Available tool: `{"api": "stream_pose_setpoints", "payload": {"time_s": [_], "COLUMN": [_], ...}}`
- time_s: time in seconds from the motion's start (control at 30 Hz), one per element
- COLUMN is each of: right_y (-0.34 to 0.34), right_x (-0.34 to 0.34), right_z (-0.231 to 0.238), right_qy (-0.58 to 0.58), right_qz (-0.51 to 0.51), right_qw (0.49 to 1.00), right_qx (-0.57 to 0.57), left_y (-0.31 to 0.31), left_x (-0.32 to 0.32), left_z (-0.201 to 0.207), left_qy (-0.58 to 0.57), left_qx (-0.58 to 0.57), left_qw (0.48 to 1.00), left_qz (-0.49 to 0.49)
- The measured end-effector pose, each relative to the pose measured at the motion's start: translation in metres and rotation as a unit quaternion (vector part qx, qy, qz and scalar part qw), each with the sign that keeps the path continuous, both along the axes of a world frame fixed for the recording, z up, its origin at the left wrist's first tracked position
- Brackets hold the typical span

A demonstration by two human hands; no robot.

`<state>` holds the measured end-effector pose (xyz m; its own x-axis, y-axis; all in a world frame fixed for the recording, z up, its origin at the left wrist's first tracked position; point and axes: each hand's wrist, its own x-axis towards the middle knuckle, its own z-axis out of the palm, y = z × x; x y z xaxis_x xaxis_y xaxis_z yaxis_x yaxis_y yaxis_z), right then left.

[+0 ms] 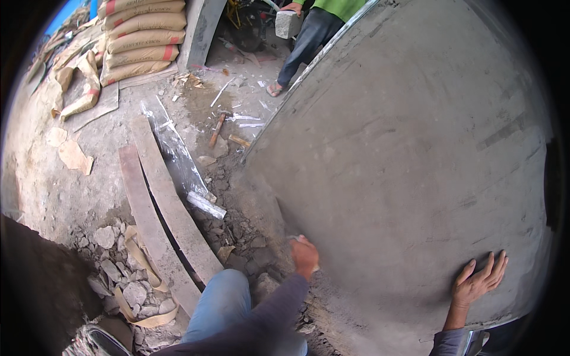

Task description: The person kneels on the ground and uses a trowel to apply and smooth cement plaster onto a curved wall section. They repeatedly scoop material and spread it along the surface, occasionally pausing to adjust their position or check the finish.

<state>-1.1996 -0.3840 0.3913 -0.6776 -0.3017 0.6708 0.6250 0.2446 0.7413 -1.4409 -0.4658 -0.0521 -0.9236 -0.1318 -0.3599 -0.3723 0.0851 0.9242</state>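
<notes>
A large grey plastered slab fills the right side. My left hand is closed near its lower left edge, with the fingers curled round something pale that the hand mostly hides. A thin dark wedge shape shows against the plaster just above that hand; I cannot tell whether it belongs to what is held. My right hand lies against the slab's smooth surface at the lower right, fingers spread, holding nothing.
Two long boards lie left of my knee, beside broken rubble. A hammer and a white-smeared sheet lie farther off. Stacked cement bags stand far left. A person in green holds a grey block.
</notes>
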Motion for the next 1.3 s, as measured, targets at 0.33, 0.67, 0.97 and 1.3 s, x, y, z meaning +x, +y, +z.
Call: {"api": "stream_pose_setpoints", "payload": {"time_s": [0.33,0.67,0.97,1.3], "right_y": [0.005,0.040,0.007,0.018], "right_x": [-0.027,-0.008,-0.013,-0.016], "right_z": [-0.004,-0.005,-0.009,0.005], "right_qy": [-0.016,-0.010,-0.002,-0.011], "right_qz": [0.028,0.016,-0.005,0.034], "right_qw": [0.999,1.000,1.000,0.999], "right_qx": [-0.006,-0.011,-0.012,-0.001], "left_y": [0.003,0.012,-0.046,-0.039], "left_x": [0.023,-0.038,-0.108,-0.077], "left_z": [-0.016,-0.062,-0.078,-0.089], "left_qy": [0.193,-0.114,-0.134,-0.053], "left_qx": [-0.230,0.121,0.116,-0.010], "left_qw": [0.951,0.983,0.977,0.987], "left_qz": [0.079,-0.079,-0.117,-0.151]}}
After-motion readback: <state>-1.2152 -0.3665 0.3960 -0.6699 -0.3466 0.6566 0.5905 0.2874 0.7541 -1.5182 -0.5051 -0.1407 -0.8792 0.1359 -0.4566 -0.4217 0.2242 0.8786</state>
